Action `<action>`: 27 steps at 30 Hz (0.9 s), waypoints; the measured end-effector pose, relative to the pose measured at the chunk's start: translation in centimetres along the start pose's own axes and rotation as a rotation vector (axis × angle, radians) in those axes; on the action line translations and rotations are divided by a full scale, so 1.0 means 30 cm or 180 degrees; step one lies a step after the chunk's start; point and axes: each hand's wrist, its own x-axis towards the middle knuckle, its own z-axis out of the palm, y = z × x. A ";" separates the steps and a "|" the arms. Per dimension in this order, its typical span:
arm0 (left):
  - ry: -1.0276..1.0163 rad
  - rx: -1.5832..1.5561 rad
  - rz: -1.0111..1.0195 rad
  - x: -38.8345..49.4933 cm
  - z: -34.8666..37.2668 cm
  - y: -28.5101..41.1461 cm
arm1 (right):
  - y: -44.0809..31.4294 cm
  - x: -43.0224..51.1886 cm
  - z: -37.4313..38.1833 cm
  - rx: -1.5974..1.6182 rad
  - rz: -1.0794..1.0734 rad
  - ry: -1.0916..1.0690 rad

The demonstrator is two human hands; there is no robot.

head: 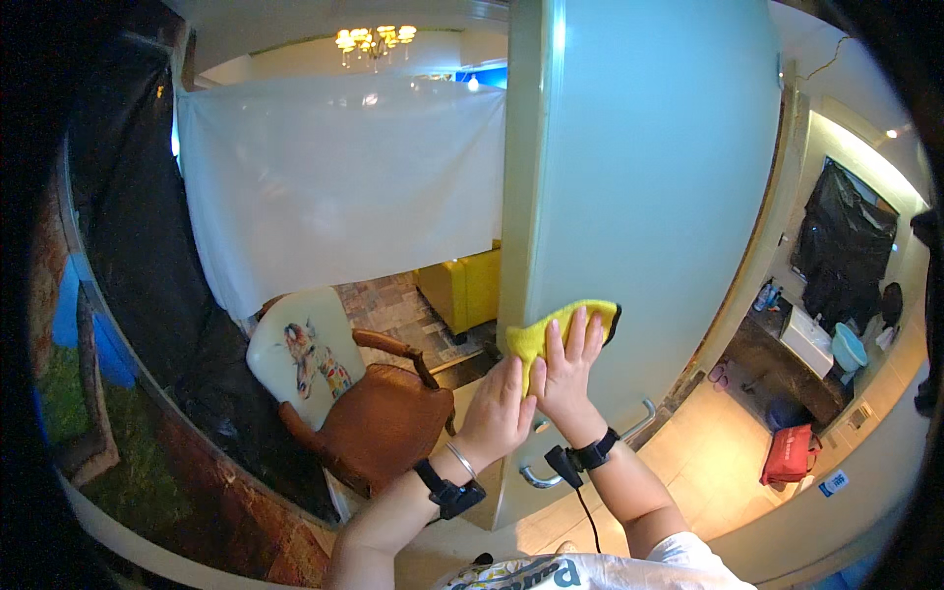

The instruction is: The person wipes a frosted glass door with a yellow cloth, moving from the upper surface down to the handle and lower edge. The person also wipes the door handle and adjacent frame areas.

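A yellow cloth [535, 338] with a dark edge lies against the upright edge and face of a pale door [649, 184]. My right hand [571, 365] presses it to the door face, fingers pointing up over the fabric. Lower and to the left, my left hand [495, 417] holds the cloth's lower end by the door's narrow edge. Its fingertips are close to my right thumb. Below my hands, the door carries a curved metal handle [542, 481] and a small round lock part [542, 425]. Another metal handle [645, 422] shows beyond my right wrist.
A wooden armchair [383, 413] with a giraffe picture on its backrest stands left of the door. Behind it hangs a white sheet [346, 184], with a yellow sofa [464, 287] beyond. Rightward are a washbasin [807, 341] and a red bag [789, 453] on the floor.
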 end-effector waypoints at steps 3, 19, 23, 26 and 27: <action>0.0079 0.0026 -0.0245 0.192 -0.085 -0.032 | 0.042 0.232 -0.009 -0.0261 0.0066 -0.0311; 0.1032 -0.0046 -0.0033 0.225 0.010 -0.026 | 0.042 0.289 -0.016 -0.0168 -0.0316 0.0400; 0.0778 -0.0046 -0.0301 0.274 -0.019 -0.002 | 0.040 0.313 -0.033 -0.0226 -0.0179 0.0187; 0.0424 -0.0065 -0.0712 0.309 -0.032 -0.006 | 0.060 0.326 -0.012 -0.0182 -0.0161 0.0200; 0.0184 0.0001 -0.0959 0.319 -0.035 -0.015 | 0.070 0.319 0.006 -0.0211 0.0011 0.0033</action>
